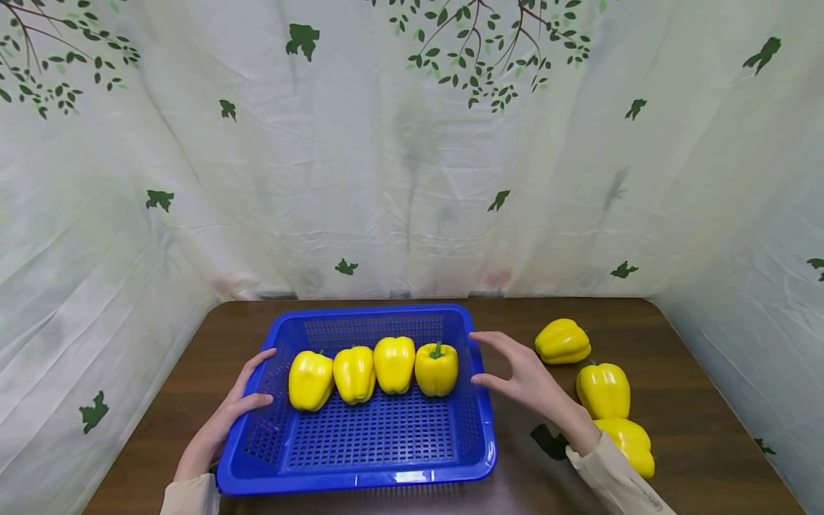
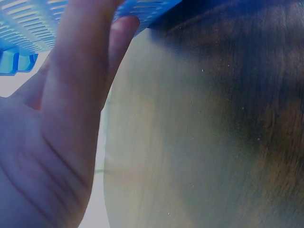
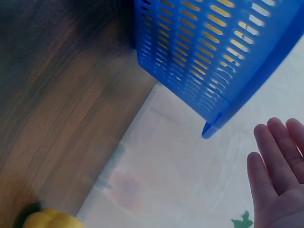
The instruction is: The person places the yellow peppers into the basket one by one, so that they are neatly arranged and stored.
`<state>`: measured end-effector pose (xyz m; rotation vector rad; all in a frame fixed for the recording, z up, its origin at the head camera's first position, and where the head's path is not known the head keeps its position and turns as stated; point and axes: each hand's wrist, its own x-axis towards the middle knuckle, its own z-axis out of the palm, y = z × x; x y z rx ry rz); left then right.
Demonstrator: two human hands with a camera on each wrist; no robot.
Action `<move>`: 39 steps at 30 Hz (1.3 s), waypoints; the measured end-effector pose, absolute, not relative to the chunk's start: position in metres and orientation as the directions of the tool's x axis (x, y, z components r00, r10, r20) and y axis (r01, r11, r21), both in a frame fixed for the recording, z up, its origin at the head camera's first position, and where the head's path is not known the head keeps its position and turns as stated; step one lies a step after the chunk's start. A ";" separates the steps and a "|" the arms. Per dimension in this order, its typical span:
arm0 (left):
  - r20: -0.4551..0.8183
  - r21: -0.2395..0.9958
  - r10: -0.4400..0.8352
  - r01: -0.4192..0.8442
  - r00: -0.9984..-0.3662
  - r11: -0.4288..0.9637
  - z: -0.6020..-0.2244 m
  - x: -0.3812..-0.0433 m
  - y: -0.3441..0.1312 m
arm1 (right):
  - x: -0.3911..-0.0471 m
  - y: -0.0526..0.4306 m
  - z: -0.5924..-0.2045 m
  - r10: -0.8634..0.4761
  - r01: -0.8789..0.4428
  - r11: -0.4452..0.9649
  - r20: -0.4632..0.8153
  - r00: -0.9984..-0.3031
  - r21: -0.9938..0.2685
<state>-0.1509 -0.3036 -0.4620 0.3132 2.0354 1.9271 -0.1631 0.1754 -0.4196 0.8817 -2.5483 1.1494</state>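
A blue plastic basket (image 1: 386,478) with slotted walls stands on the table in the head view. Several yellow bell peppers (image 1: 395,365) form a row across its inside; the rightmost pepper (image 1: 437,370) shows a green stem. My left hand (image 1: 234,408) grips the basket's left rim, its thumb and fingertips lapping over the edge. Beside the right rim is my right hand (image 1: 524,372), thumb and fingers spread and holding nothing. Its fingers (image 3: 273,161) look straight in the right wrist view, a little away from the basket's wall (image 3: 190,57).
Right of the basket, three more yellow peppers lie on the brown table (image 1: 682,400): one at the back (image 1: 562,342), one in the middle (image 1: 604,391), one in front (image 1: 629,445) partly behind the right forearm. A pale leaf-patterned curtain (image 1: 386,179) encloses the table's back and sides.
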 end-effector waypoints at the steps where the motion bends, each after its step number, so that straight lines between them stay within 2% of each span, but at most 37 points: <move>1: -0.082 0.996 0.369 -0.060 -0.926 0.070 -0.462 -0.151 -0.304 | -0.161 0.177 -0.419 -0.427 -0.591 0.520 0.412 -0.805 -0.617; 11: -0.077 0.996 0.373 -0.059 -0.925 0.060 -0.462 -0.151 -0.304 | -0.139 0.193 -0.418 -0.387 -0.581 0.547 0.433 -0.814 -0.603; 26: -0.089 0.995 0.358 -0.068 -0.929 0.069 -0.463 -0.152 -0.305 | -0.101 0.223 -0.424 -0.265 -0.460 0.648 0.386 -0.883 -0.607; 39: -0.087 0.995 0.354 -0.065 -0.931 0.075 -0.464 -0.153 -0.305 | -0.074 0.251 -0.428 -0.202 -0.469 0.642 0.456 -0.867 -0.607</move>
